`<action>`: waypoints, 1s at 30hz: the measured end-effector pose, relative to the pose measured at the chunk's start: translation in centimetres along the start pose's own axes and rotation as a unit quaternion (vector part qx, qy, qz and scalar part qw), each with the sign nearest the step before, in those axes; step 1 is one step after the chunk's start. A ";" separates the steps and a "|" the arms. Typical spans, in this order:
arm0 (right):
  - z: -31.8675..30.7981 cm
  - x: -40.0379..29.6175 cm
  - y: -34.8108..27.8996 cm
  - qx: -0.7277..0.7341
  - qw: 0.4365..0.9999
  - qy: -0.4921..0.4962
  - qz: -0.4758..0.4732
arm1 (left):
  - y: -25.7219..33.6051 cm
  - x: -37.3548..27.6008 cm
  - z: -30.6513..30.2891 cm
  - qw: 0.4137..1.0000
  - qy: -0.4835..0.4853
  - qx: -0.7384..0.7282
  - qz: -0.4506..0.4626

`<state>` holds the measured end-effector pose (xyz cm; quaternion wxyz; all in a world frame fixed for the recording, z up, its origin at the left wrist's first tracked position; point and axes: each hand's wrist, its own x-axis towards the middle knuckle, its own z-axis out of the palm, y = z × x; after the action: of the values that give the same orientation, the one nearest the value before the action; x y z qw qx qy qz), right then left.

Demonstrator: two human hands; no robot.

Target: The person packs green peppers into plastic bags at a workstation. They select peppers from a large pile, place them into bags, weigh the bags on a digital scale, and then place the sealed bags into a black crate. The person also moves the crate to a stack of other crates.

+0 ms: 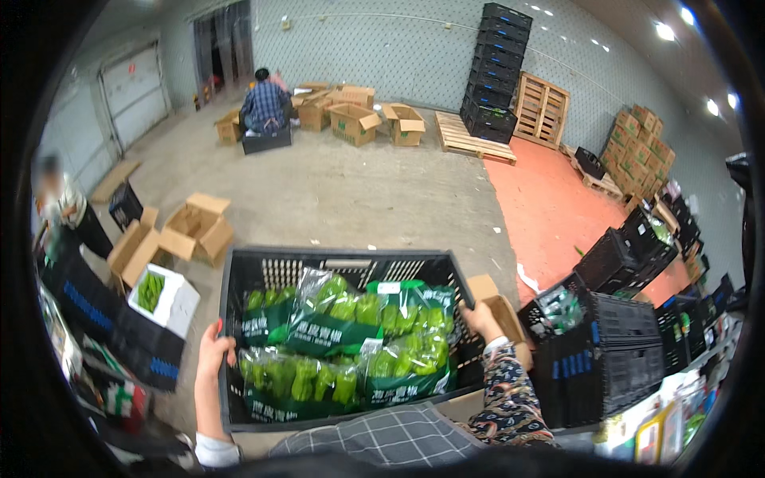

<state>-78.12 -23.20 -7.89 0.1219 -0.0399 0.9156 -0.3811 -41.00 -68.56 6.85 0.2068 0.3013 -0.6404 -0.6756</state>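
A black plastic crate (352, 256) is held level in front of my body, its near side against my checked apron (382, 439). My left hand (214, 348) grips the crate's left wall, with the thumb on the outside near the rim. On the opposite side my right hand (480, 319) is closed around the right rim. Several clear and green plastic bags of green peppers (299, 382) lie inside, bearing white writing. Another such bag (340, 316) rests towards the crate's far wall. The fingers under or behind the walls are partly hidden.
Open cardboard boxes (197, 227) and a white foam box of green vegetables (179, 299) stand at left, near a standing person (72, 203). Stacked black crates (627, 340) line the right. Further off, a person (265, 107) sits by cartons; a tall crate stack (496, 66) rests on a wooden pallet (454, 134).
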 end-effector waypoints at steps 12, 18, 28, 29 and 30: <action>7.2 6.9 0.8 0.069 0.996 0.030 -0.056 | 1.6 3.2 2.9 0.998 0.038 0.010 0.048; 8.3 7.1 3.5 0.160 0.977 0.143 -0.007 | 1.6 18.2 6.0 0.987 -0.117 0.053 0.094; 10.5 9.1 7.7 0.228 0.904 0.300 0.201 | 5.8 47.9 24.2 0.905 -0.412 0.091 0.049; 11.8 10.8 9.7 0.218 0.891 0.363 0.166 | 6.4 50.8 26.7 0.890 -0.444 0.092 0.048; 11.9 11.9 9.4 0.165 0.891 0.396 0.152 | 6.9 53.4 29.5 0.883 -0.454 0.107 0.050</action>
<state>-86.39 -26.73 -24.95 -0.1896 0.2743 0.8067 -0.4880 -100.71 -82.92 5.99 -0.1064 -0.0500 -0.7471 -0.6543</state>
